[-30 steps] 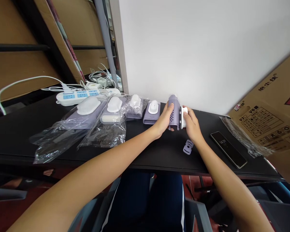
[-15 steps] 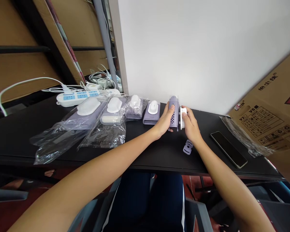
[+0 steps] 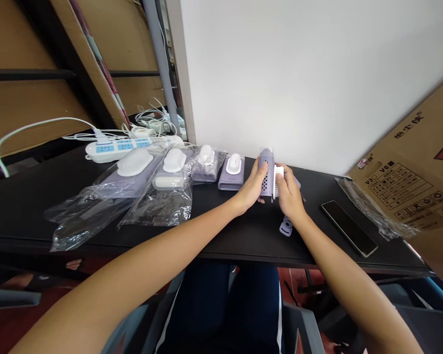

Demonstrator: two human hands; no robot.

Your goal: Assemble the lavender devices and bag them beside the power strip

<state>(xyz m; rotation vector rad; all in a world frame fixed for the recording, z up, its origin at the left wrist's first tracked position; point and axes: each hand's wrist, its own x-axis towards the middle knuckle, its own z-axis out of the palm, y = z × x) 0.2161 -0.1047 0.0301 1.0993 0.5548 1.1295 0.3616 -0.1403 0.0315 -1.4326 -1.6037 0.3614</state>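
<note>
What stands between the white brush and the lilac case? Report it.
Nothing visible does. The right hand holds the white brush right against the perforated lilac case, which the left hand grips. The small lilac clip lies on the table below the right hand, out of the way.

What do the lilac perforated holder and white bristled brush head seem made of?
The lilac perforated holder looks like moulded matte plastic: smooth walls, neat round holes. The white bristled brush head seems plastic too, with fine synthetic-looking bristles; the right hand partly hides it.
</note>
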